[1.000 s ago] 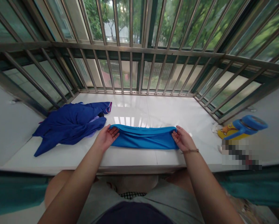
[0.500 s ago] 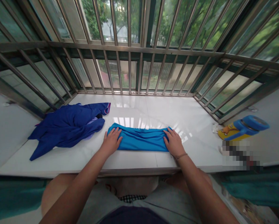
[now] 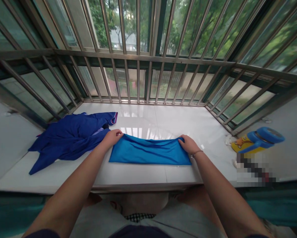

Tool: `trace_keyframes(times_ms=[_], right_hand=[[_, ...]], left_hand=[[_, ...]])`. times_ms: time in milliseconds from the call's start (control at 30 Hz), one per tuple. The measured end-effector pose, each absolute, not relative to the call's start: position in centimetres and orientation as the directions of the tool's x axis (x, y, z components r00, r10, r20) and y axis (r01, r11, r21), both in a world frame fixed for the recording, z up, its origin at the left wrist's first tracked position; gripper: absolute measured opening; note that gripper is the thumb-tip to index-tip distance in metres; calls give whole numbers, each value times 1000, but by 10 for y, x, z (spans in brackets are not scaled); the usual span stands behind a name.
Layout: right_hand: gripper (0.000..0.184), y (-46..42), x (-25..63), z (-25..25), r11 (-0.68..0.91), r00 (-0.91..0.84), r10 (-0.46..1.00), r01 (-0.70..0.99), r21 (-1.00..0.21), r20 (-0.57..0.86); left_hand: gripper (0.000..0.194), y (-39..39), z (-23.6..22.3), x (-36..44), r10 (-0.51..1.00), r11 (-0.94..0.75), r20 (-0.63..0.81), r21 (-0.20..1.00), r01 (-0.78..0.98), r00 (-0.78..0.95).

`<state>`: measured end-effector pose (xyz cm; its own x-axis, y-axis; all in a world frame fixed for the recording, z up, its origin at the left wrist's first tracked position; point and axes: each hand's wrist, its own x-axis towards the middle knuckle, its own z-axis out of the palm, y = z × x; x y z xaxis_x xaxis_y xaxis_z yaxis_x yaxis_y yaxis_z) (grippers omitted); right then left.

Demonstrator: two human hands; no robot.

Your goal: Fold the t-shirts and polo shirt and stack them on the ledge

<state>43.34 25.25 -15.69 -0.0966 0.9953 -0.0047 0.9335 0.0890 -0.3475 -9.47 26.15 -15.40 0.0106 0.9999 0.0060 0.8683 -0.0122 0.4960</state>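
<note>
A bright blue cloth garment (image 3: 149, 151), folded into a long flat band, lies on the white stone sill (image 3: 158, 117). My left hand (image 3: 111, 138) pinches its upper left corner, and my right hand (image 3: 188, 144) holds its upper right corner. The cloth's upper edge sags slightly between them. A crumpled dark blue garment (image 3: 69, 138) lies just left of my left hand, and that hand's wrist passes close above it. A thin bracelet (image 3: 197, 153) circles my right wrist.
Steel window bars (image 3: 138, 79) and glass panes rise behind the sill. A yellow and blue plastic object (image 3: 259, 142) and a small white crumpled item (image 3: 228, 140) stand at the right. A pixelated patch (image 3: 256, 168) covers something nearby. My lap lies below the sill's front edge (image 3: 93, 188).
My hands have moved from pressing flat on the folded cloth to holding its upper corners. They have spread apart, and the cloth now lies wider and flatter.
</note>
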Motion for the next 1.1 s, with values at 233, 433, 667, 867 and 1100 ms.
trace_keyframes(times_ms=[233,433,667,867,1100], right_hand=[[29,253,442,-160,-75,86,996,939,-334,17],[40,249,428,-150,151,-164,986,932,-331,-12],[28,256,421,-132,194,-256,936,948,-254,-240],[14,255,409,-102,262,-294,936,949,-176,-195],[21,224,417,-70,375,-375,882,925,56,286]], left_hand=[[28,260,-160,-110,991,82,56,490,868,-125],[69,264,-158,-88,977,-209,56,464,861,207],[46,282,-141,-80,924,-181,-268,318,931,271],[39,283,-112,-85,886,-273,-282,323,906,368],[24,253,-74,-102,905,-402,251,242,883,343]])
